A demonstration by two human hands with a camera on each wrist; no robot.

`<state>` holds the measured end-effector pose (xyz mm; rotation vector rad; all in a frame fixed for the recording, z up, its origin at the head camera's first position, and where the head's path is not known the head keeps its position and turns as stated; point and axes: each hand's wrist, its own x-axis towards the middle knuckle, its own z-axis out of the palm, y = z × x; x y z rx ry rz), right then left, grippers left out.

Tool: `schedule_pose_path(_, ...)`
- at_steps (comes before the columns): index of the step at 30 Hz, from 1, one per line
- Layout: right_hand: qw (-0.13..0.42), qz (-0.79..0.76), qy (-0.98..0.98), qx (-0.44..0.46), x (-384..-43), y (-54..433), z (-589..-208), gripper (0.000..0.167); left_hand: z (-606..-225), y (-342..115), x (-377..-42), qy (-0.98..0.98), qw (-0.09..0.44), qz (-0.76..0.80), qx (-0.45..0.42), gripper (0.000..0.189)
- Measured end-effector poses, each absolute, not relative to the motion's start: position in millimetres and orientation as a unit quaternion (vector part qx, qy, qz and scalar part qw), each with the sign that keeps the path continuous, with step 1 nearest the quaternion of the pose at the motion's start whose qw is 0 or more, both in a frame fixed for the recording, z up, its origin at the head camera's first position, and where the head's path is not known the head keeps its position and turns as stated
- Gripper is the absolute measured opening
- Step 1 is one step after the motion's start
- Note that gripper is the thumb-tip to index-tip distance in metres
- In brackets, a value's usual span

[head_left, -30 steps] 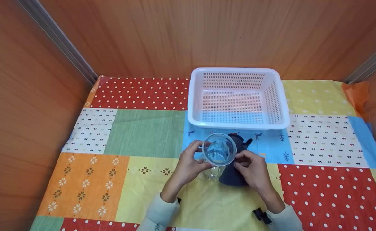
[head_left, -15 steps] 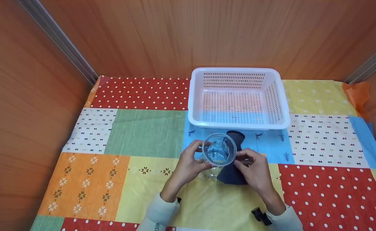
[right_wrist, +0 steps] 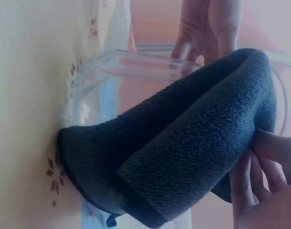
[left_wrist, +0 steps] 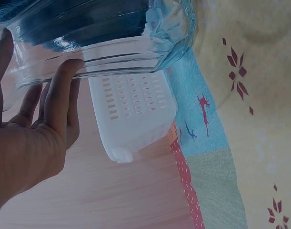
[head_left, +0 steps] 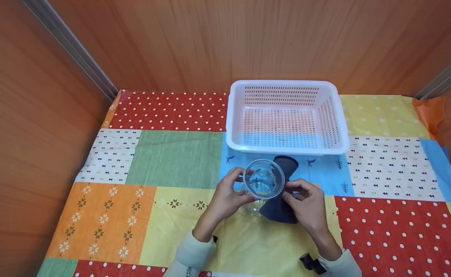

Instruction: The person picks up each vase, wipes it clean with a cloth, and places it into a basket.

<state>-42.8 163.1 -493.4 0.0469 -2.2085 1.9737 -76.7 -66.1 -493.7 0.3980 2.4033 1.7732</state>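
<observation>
A clear glass jar (head_left: 263, 181) with a wide round rim is held upright in my left hand (head_left: 227, 196), thumb and fingers round its left side. On the other side, my right hand (head_left: 307, 202) pinches a dark grey-blue fleecy cloth (head_left: 279, 211) against the glass. In the right wrist view the cloth (right_wrist: 197, 138) hangs folded over, its lower edge near the tablecloth. The left wrist view has the jar (left_wrist: 107, 59) across its top, with dark cloth showing through the wall. Whether the jar's base touches the table, I cannot tell.
Just beyond the jar stands a white perforated plastic basket (head_left: 335, 144) with nothing in it. A patchwork tablecloth (head_left: 179, 157) covers the table. Wood-grain panels (head_left: 152, 46) enclose the back and sides.
The cloth's far end has opened out and shifted right behind the jar, while its near edge has moved slightly left. My right hand has shifted a little; my left hand and the jar stay nearly still.
</observation>
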Motion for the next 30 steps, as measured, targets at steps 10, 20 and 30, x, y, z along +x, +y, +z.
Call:
schedule_pose_path(10,0.074,0.606,-0.792,0.016,-46,167,-488,0.018,-491,-66,-78,0.796,0.071,0.587,0.132,0.053)
schedule_pose_path(20,0.059,0.543,-0.837,0.032,-51,169,-486,0.021,-493,-66,-78,0.799,0.064,0.581,0.139,0.054)
schedule_pose_path(30,0.051,0.508,-0.859,0.043,-53,172,-504,0.024,-494,-67,-79,0.797,0.058,0.584,0.144,0.05)
